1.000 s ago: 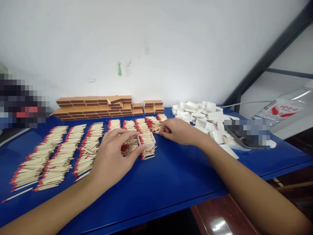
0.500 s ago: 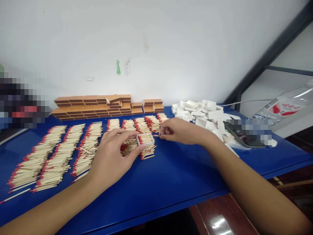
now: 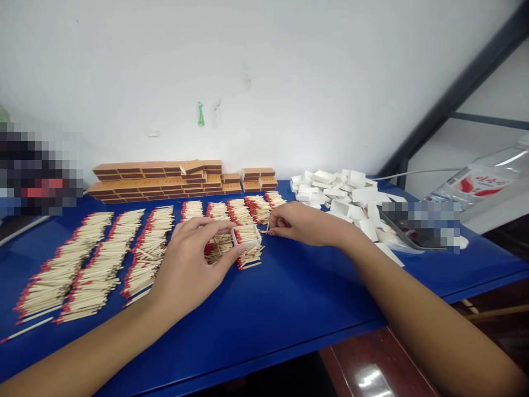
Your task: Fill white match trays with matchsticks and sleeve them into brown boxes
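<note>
Between thumb and fingers, my left hand (image 3: 192, 253) holds a small white matchbox tray (image 3: 257, 241) by its ends, tilted up. Red-headed matches fill it, and loose ones lie under and in front of it. My right hand (image 3: 303, 223) is just right of the tray, its fingertips pinched on a match (image 3: 267, 227); whether there is more than one is hard to tell. Behind both hands, a row of loose matches (image 3: 257, 208) lies on the blue tabletop (image 3: 289, 309), partly hidden by the hands.
Long rows of matches (image 3: 95, 270) spread at left. Stacked brown matchboxes (image 3: 152, 184) line the wall. A heap of white trays (image 3: 343, 190) sits at back right, beside a phone (image 3: 413, 229). Further right are a plastic bottle (image 3: 483, 179) and a dark metal bar (image 3: 458, 91).
My right hand has shifted very slightly left and down, closer to the tray, with the match in its fingertips. My left hand and the tray stay in place.
</note>
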A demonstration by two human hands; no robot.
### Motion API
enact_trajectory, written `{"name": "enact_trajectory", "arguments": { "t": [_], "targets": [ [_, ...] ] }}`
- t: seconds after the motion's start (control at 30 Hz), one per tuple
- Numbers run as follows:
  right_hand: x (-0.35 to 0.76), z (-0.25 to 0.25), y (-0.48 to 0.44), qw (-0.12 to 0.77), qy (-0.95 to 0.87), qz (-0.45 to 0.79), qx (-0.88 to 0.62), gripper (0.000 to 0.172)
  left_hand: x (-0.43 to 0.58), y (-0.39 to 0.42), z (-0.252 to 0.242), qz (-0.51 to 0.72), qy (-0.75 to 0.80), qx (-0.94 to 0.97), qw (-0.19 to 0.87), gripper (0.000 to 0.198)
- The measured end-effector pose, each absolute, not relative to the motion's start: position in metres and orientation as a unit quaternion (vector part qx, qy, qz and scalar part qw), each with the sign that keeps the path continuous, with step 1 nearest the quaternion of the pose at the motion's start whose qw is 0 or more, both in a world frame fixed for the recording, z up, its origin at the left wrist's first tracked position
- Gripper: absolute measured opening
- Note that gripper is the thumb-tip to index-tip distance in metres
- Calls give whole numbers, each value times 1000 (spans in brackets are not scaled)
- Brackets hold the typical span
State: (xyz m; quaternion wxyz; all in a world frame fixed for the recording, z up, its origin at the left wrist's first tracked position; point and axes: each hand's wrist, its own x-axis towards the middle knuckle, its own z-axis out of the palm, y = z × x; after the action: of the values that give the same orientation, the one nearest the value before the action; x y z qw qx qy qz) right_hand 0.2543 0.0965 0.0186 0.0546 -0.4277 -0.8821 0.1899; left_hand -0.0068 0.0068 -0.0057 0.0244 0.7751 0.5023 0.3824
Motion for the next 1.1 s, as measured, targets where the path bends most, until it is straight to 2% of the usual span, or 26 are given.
{"name": "enact_trajectory", "arguments": {
  "t": [0.13,0.33,0.63,0.8,1.0,1.1],
  "targets": [
    [257,30,94,65,-878,196,-431,20,-7,7,-6,377,503,777,23,31],
    [257,45,85,151,-878,215,-400,23,-6,9,-7,376,500,780,17,31],
    [236,31,73,196,-898,221,-326,14,-7,8,-8,377,472,797,-2,30],
    [234,33,71,184,-901,215,-329,10,-5,9,-7,375,462,804,-7,30],
    [242,39,77,223,-888,203,-346,19,-6,9,-6,375,471,799,-1,29],
    [254,41,86,212,-893,171,-358,13,-7,9,-6,374,485,790,9,29]
  ]
}}
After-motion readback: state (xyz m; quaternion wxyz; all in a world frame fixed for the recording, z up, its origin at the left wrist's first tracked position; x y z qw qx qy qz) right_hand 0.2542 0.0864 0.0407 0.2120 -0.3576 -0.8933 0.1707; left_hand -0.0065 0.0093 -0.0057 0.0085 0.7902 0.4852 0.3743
